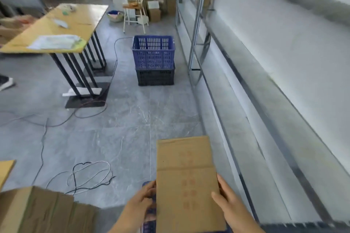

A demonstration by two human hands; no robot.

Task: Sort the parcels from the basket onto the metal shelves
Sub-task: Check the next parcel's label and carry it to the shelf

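1. A wooden-topped surface [75, 22] on black metal legs stands at the left, with papers [55, 42] lying near its front corner.
2. A white spindle-back chair [134, 4] stands farther back, with something on its seat, too blurred to name.
3. Cardboard boxes [154, 10] are piled just right of the chair, against the wall.
4. A round bowl-like container [115, 15] sits on the floor left of the chair.
5. Loose cables [91, 176] coil on the grey tiled floor [123, 119] in the foreground.
6. A crumpled cardboard box [37, 212] fills the lower left corner.
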